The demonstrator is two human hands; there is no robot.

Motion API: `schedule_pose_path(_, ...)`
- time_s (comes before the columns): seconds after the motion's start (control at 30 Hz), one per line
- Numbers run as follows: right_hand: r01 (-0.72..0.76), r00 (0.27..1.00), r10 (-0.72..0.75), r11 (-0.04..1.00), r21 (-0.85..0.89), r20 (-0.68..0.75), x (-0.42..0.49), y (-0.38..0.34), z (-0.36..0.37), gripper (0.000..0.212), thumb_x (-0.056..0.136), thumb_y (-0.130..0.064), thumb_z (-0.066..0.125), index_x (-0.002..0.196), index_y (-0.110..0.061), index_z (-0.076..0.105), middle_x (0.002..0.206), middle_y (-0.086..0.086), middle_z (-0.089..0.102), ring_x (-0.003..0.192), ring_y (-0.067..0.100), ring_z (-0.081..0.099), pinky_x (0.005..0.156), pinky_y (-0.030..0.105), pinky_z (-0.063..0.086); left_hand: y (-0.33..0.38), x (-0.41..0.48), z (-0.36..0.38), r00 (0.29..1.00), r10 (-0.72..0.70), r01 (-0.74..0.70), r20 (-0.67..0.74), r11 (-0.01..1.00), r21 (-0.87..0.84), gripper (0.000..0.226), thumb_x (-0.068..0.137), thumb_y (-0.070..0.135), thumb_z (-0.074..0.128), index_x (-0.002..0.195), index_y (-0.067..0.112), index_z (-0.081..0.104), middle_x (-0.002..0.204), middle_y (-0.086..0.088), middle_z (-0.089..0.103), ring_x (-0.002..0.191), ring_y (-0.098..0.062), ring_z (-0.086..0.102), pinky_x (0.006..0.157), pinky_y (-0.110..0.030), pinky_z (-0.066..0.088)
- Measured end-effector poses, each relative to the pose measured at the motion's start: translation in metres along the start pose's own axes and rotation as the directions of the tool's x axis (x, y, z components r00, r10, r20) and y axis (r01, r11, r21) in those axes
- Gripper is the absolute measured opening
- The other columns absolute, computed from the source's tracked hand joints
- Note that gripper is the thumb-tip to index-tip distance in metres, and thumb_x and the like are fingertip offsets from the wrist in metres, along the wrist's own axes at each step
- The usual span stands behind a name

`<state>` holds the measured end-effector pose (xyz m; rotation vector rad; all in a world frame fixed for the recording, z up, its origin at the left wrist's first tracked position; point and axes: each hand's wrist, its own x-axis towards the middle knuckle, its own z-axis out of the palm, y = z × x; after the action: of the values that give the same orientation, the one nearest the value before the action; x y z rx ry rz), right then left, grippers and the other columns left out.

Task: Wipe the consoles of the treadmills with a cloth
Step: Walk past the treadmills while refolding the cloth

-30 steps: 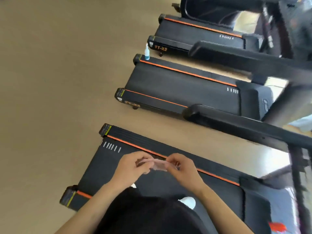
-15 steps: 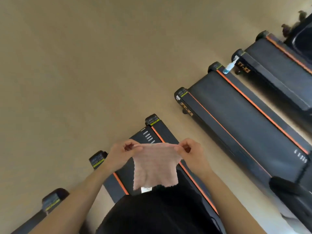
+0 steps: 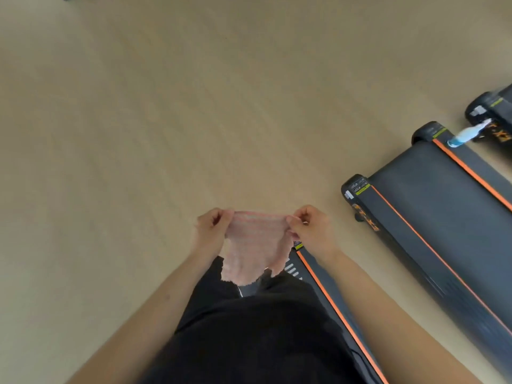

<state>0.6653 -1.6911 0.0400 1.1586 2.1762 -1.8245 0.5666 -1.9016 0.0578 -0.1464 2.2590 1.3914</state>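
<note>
A pink ribbed cloth hangs spread out in front of my body. My left hand pinches its upper left corner and my right hand pinches its upper right corner. Below the cloth lies the rear end of a black treadmill deck with an orange stripe, partly hidden by my dark clothing. A second treadmill deck lies to the right. No treadmill console is in view.
A small blue and white spray bottle stands on the far rear corner of the second treadmill. The end of a third treadmill shows at the right edge. Bare beige floor fills the left and top.
The cloth went from bunched between my hands to spread open. My view has swung left and down, so the treadmills and handrails slid toward the right edge.
</note>
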Motion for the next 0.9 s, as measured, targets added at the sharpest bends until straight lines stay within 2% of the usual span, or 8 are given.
schedule_pose_path(0.1,-0.019,0.999,0.023,0.997,0.076,-0.044,0.045,-0.015,0.003,0.014,0.094,-0.003,0.069,0.084,-0.007,0.060,0.073,0.013,0.067,0.061,0.022,0.067,0.068,0.043,0.060,0.023,0.052,0.005,0.999,0.000,0.000,0.035,1.000,0.022,0.036,0.102,0.028,0.061,0.072,0.009,0.062,0.068,0.000,0.054,0.069,-0.014,0.049,0.068,-0.034,0.043)
schedule_pose_path(0.23,-0.029,0.992,0.044,0.992,0.127,-0.118,0.109,-0.017,-0.003,0.011,0.094,-0.002,0.069,0.086,-0.007,0.064,0.072,0.010,0.067,0.055,0.008,0.065,0.056,0.024,0.054,0.041,0.141,0.029,0.988,0.048,-0.054,0.144,0.998,0.042,0.027,0.100,0.028,0.064,0.083,0.008,0.073,0.076,-0.002,0.068,0.069,-0.009,0.058,0.067,-0.032,0.051)
schedule_pose_path(0.37,-0.051,0.964,0.101,0.978,0.202,-0.246,0.184,0.005,-0.002,0.014,0.093,-0.004,0.071,0.082,-0.011,0.067,0.073,0.008,0.070,0.066,0.016,0.066,0.066,0.033,0.057,0.039,0.230,0.073,0.942,0.095,-0.117,0.321,0.992,0.050,0.026,0.099,0.025,0.065,0.087,0.004,0.073,0.077,-0.010,0.068,0.067,-0.009,0.060,0.068,-0.035,0.057)
schedule_pose_path(0.47,-0.028,0.918,0.142,0.954,0.297,-0.371,0.260,0.030,0.005,0.015,0.094,-0.006,0.071,0.080,-0.011,0.067,0.080,0.012,0.070,0.076,0.022,0.064,0.081,0.042,0.059,0.025,0.319,0.121,0.859,0.099,-0.125,0.502,0.992,0.019,0.027,0.101,0.023,0.064,0.084,0.003,0.069,0.081,-0.007,0.064,0.078,-0.015,0.062,0.071,-0.031,0.062)
schedule_pose_path(0.6,0.006,0.827,0.295,0.847,0.532,-0.479,0.325,0.042,0.010,0.011,0.099,-0.011,0.066,0.090,-0.007,0.062,0.084,0.010,0.071,0.083,0.027,0.074,0.073,0.035,0.061,0.044,0.410,0.184,0.763,0.082,-0.136,0.641,0.990,0.034,0.029,0.103,0.026,0.060,0.078,0.012,0.065,0.087,-0.009,0.067,0.086,-0.021,0.065,0.079,-0.043,0.062)
schedule_pose_path(0.77,-0.038,0.773,0.490,0.669,0.742,-0.403,0.358,0.036,-0.010,0.025,0.097,-0.010,0.068,0.107,0.011,0.059,0.096,0.021,0.072,0.087,0.030,0.075,0.069,0.035,0.063,0.097,0.448,0.252,0.694,0.037,-0.106,0.719,0.993,0.052,0.028,0.100,0.023,0.064,0.087,-0.002,0.067,0.083,-0.009,0.065,0.083,-0.020,0.062,0.082,-0.044,0.057)
schedule_pose_path(0.83,-0.011,0.749,0.517,0.634,0.773,-0.415,0.380,0.038,-0.029,0.027,0.096,-0.012,0.070,0.107,0.011,0.061,0.097,0.020,0.076,0.086,0.024,0.076,0.073,0.035,0.062,0.124,0.471,0.291,0.646,0.040,-0.165,0.762,0.982,0.088,0.026,0.097,0.025,0.067,0.080,0.006,0.070,0.078,-0.002,0.067,0.080,-0.017,0.063,0.081,-0.046,0.057)
schedule_pose_path(0.9,0.007,0.711,0.548,0.621,0.783,-0.441,0.406,0.045,-0.054,0.026,0.096,-0.015,0.070,0.105,0.008,0.062,0.095,0.017,0.078,0.085,0.021,0.076,0.074,0.034,0.061,0.154,0.496,0.336,0.616,0.050,-0.251,0.786,0.958,0.136,0.026,0.092,0.034,0.070,0.073,0.017,0.072,0.075,0.004,0.070,0.078,-0.015,0.064,0.076,-0.038,0.052)
